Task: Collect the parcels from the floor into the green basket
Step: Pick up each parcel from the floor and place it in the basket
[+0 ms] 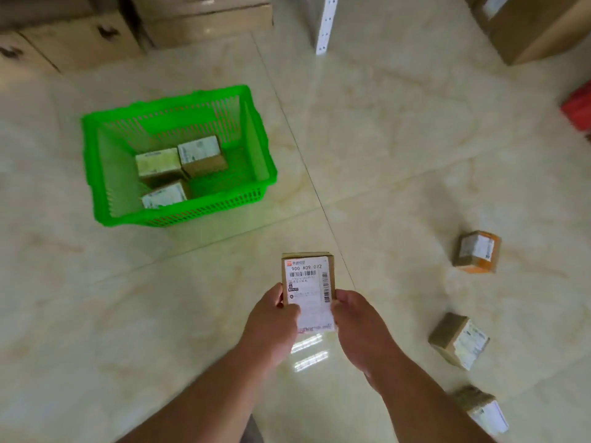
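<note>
**Both hands hold one parcel over the floor**

The left hand (271, 318) and right hand (358, 324) grip a small cardboard parcel (308, 282) between them, one on each side of its near end, thumbs on the white shipping label that faces up. It is held above the glossy tiled floor (399, 148), apart from the green basket (256, 145), which stands on the floor up and to the left. Three parcels (179, 171) lie inside the basket, close together. Three more sit on the floor at right: one with orange tape (477, 251), one tilted (459, 340), and one near the bottom edge (483, 409). Large cardboard boxes (80, 43) line the far side.
</note>
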